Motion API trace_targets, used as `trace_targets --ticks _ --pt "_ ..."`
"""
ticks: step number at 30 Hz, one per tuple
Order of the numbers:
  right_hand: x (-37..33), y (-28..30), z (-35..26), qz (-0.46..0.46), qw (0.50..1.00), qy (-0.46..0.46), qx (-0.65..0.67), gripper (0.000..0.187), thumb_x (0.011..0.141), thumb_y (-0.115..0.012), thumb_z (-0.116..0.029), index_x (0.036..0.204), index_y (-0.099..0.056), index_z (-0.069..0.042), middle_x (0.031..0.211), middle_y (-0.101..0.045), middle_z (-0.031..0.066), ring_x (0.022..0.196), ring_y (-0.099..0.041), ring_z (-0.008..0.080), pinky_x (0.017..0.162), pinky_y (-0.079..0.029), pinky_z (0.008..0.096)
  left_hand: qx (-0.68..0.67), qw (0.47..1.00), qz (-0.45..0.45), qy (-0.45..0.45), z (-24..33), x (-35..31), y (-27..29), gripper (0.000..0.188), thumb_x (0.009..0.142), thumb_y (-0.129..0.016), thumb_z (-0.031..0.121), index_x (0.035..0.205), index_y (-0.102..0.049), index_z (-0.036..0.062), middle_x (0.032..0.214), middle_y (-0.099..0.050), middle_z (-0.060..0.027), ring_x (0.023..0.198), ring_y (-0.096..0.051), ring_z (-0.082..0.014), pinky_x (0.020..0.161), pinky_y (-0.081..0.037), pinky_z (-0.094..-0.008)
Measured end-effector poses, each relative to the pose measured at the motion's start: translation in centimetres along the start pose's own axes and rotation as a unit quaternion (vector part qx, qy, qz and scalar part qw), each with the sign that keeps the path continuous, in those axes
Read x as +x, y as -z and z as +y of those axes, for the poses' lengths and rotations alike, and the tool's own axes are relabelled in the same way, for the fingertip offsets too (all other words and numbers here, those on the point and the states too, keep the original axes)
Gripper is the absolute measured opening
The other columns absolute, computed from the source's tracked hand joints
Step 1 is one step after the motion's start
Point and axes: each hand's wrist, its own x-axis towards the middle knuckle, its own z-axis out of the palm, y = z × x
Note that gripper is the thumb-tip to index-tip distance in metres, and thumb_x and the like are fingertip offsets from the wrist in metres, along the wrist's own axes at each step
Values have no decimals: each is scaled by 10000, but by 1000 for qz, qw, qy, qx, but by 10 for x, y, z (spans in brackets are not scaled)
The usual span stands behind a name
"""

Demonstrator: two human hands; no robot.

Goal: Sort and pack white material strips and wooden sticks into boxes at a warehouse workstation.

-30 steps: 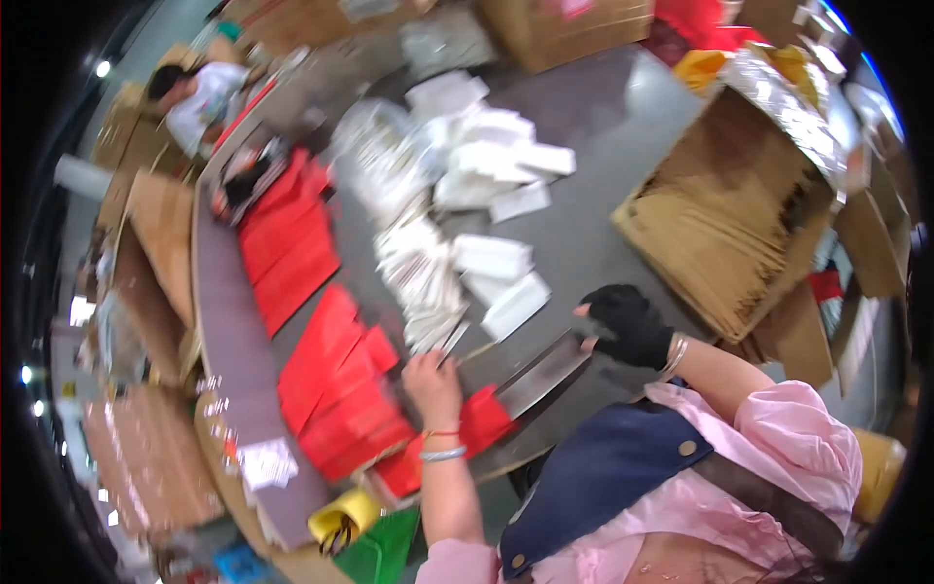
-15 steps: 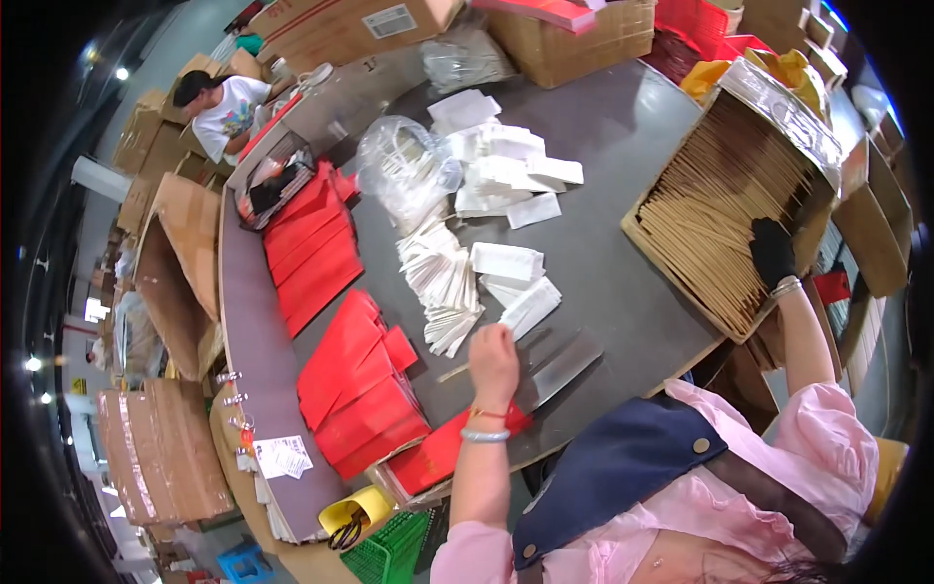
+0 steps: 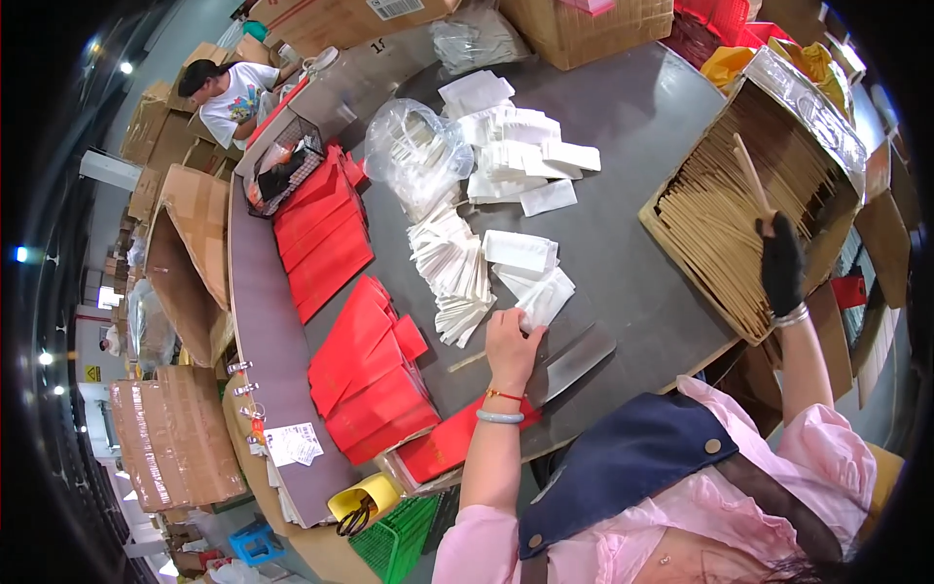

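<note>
My right hand [image 3: 781, 263], in a black fingerless glove, holds a tan stick [image 3: 747, 170] tilted above the open cardboard box [image 3: 671, 265]. Many similar sticks [image 3: 725, 248] lie side by side inside. On the grey table [image 3: 647, 316], my bare left hand [image 3: 513, 346] pinches the near end of a flat white paper sleeve [image 3: 548, 295], though its fingertips are partly hidden. More white sleeves [image 3: 520, 251] lie just beyond, beside a fanned pile of them [image 3: 452, 273]. Below my left wrist rests a red packet [image 3: 438, 448]; a metal strip [image 3: 579, 363] sits to its right.
Red packets [image 3: 375, 389] lie in stacks on the left, near a wire basket [image 3: 282, 170]. A clear plastic bag [image 3: 413, 146] stands by the white piles. At the near edge hangs a yellow holder [image 3: 375, 494] with scissors. A person [image 3: 233, 97] works at far left.
My right hand has lifted a tan stick out of the box. My left hand has moved slightly right and opened from a fist onto the white sleeve's edge. The view has shifted a little.
</note>
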Motion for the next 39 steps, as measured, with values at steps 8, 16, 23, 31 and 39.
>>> trace_targets --ticks 8,16,23,31,39 --pt "-27 -54 -158 -253 951 158 81 234 817 -618 -10 1029 -663 -98 801 -579 109 754 -550 318 684 -451 393 -207 954 -109 188 34 -1 32 189 716 -775 100 832 -631 63 728 -564 -71 728 -567 -257 669 -479 -360" --pt "-49 -97 -169 -484 858 145 89 255 849 -626 -254 1092 -704 -254 788 -600 99 776 -604 292 716 -482 412 56 997 -32 36 46 -64 53 423 680 -810 253 1070 -694 139 1053 -570 -69 987 -514 -289 853 -419 -423" --pt "-91 -149 -176 -457 817 318 152 175 809 -651 -183 973 -677 -128 835 -607 125 849 -606 322 736 -496 407 86 993 -73 41 39 -91 50 707 570 -866 227 1211 -612 72 1166 -570 -88 1118 -480 -328 959 -386 -451" --pt "-120 -155 -202 -436 862 71 247 172 756 -685 -29 913 -619 -56 878 -573 147 867 -600 299 761 -488 371 78 992 -96 25 43 -78 41 694 636 -813 149 1274 -554 61 1233 -527 -115 1130 -475 -337 938 -395 -469" --pt "-71 -126 -213 -432 843 320 1 645 597 -812 -445 1113 -590 -127 1097 -588 91 1054 -564 278 957 -373 472 114 949 -289 -48 63 -38 83 317 640 -707 117 947 -629 121 1079 -553 -131 1000 -525 -343 832 -453 -462"
